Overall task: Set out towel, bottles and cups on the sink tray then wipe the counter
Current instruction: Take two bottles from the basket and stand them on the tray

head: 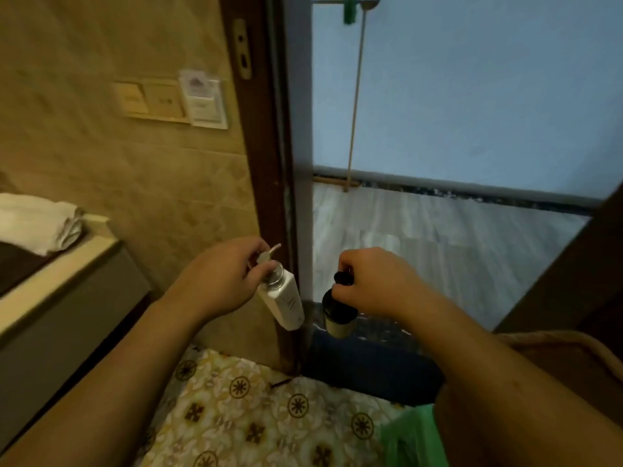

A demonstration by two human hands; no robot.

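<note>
My left hand grips a white pump bottle by its silver pump head, and the bottle hangs tilted below my fingers. My right hand holds a dark pump bottle with a pale label by its black pump top. Both bottles hang in the air in front of a door frame, close together but apart. A folded white towel lies on the counter at the far left.
A brown door frame stands straight ahead with a blue-lit corridor beyond it. Wall switches and a card holder sit on the tiled wall. The floor has patterned tiles, a dark mat and a green bag.
</note>
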